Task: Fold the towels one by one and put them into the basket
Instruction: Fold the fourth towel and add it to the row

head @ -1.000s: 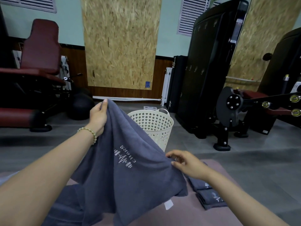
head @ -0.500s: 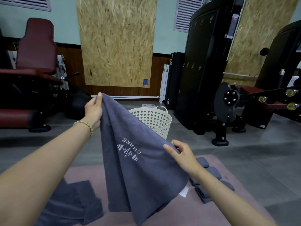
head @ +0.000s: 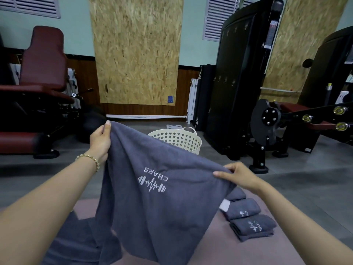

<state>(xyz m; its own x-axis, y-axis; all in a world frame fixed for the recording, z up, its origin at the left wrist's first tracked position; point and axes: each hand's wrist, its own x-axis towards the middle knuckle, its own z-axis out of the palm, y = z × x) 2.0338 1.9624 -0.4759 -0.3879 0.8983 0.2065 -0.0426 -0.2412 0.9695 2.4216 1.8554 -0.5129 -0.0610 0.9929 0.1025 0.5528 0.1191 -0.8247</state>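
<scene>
spread the grey towel (head: 152, 207) wide, up above the pink mat (head: 210, 251).
pinching one corner high in the left hand (head: 100, 142), the other lower in the right hand (head: 238, 175), further apart than half a second ago; looks ready for a first fold, not yet in the basket (head: 193, 144) beyond.

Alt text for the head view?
A person holds a grey towel spread over a pink mat, left grip pinching a corner high, right grip lower. Folded towels lie on the mat at right; a cream basket stands behind.
</scene>
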